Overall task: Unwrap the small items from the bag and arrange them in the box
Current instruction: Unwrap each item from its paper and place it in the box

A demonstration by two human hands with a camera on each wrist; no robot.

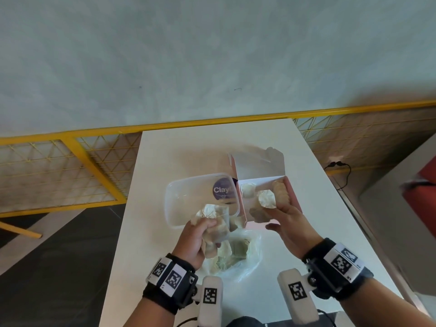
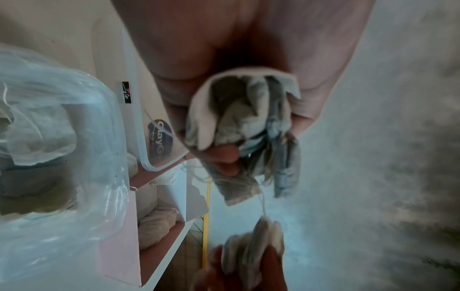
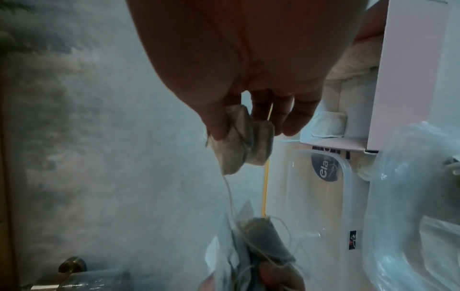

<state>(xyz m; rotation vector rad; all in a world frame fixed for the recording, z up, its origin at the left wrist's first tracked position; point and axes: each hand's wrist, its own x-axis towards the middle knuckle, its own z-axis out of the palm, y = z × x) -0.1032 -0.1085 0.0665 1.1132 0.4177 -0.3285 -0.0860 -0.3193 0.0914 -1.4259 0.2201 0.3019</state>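
My left hand (image 1: 206, 228) grips a bundle of crumpled paper wrappers (image 1: 215, 224), seen close up as the wrappers (image 2: 239, 118) in the left wrist view. My right hand (image 1: 274, 217) pinches a small pale pouch (image 1: 267, 198) over the open pink box (image 1: 296, 197). A thin thread (image 3: 227, 189) runs from the pouch (image 3: 239, 141) down to the bundle (image 3: 263, 242). Several pale pouches (image 1: 280, 193) lie in the box (image 2: 119, 236). A clear plastic bag (image 1: 238, 258) with more wrapped items sits on the table near me.
A clear plastic tub (image 1: 186, 201) with a purple label lies left of the box on the white table (image 1: 236, 142). A yellow mesh railing (image 1: 70, 171) runs behind the table. A red seat (image 1: 422, 194) is at the right.
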